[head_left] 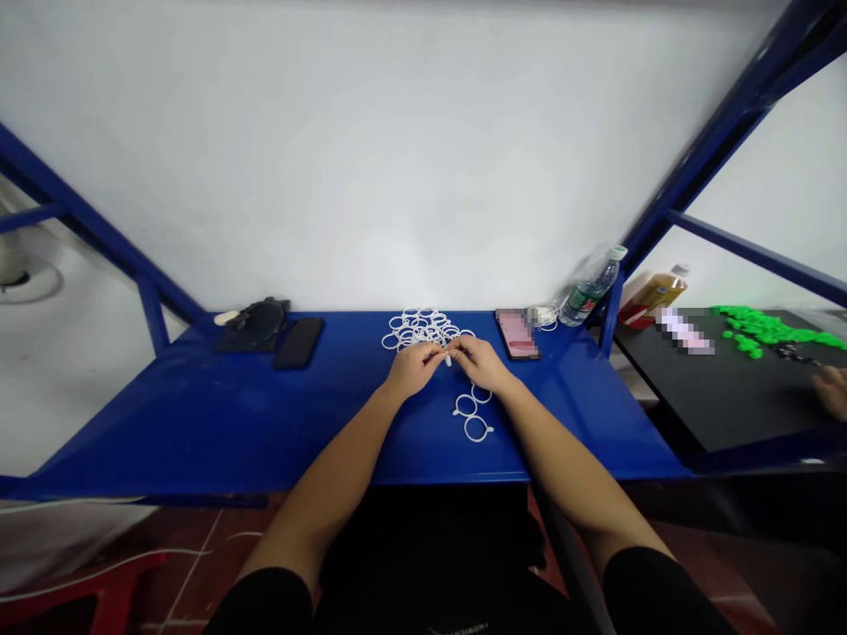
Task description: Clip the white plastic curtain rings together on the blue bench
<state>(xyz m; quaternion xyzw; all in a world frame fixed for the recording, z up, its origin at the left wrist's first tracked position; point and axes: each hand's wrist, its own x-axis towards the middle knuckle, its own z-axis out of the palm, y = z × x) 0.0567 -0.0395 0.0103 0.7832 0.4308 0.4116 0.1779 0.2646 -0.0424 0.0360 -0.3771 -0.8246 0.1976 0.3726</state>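
Note:
My left hand (414,367) and my right hand (479,362) meet over the blue tabletop, fingertips pinched together. Between them shows a small white ring piece (448,360), mostly hidden by the fingers. Just beyond the hands lies a pile of white rings (423,330), thin and round, some with a small tab on the rim. Nearer to me, below my right hand, a few similar loose rings (475,429) lie flat, one partly covered by that hand.
A black phone (299,343) and a dark crumpled item (255,324) lie left. To the right are a pink-screened phone (517,333), a white cable (543,317) and a water bottle (591,289). On the neighbouring black table (708,397), green pieces (760,326) lie near another person's hand (831,391).

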